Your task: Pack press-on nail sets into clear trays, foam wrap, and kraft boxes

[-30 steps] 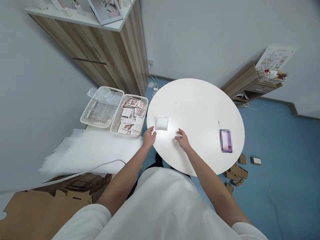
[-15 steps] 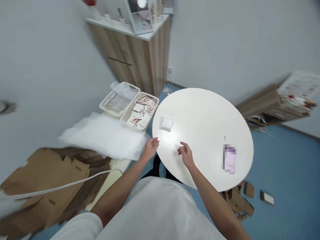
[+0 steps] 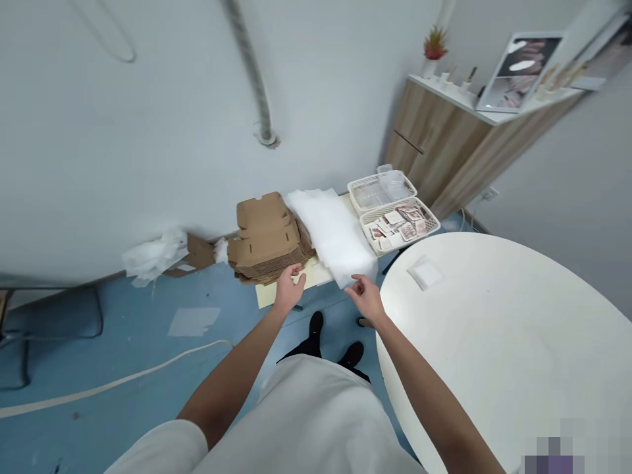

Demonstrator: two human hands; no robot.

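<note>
My left hand point(image 3: 289, 291) is held out at the front of a stack of flat brown cardboard boxes point(image 3: 266, 240), thumb and fingers apart with nothing between them. Over by the near corner of a pile of white foam sheets point(image 3: 336, 230) is my right hand point(image 3: 366, 299); its fingers are loosely bent and apart, and whether they touch the sheet I cannot tell. A small clear packet with a white content point(image 3: 425, 272) lies on the white round table point(image 3: 494, 336), to the right of that hand.
A white basket of printed cards point(image 3: 399, 226) and a second basket with clear plastic items point(image 3: 382, 191) stand beyond the foam. A wooden cabinet point(image 3: 439, 138) fills the corner. On the blue floor run a white cable point(image 3: 148, 368) and, by the wall, white plastic wrap point(image 3: 157, 257).
My view and body have turned left, from the round table toward the cardboard and foam. Both hands have swung along, the right one leaving its place over the table.
</note>
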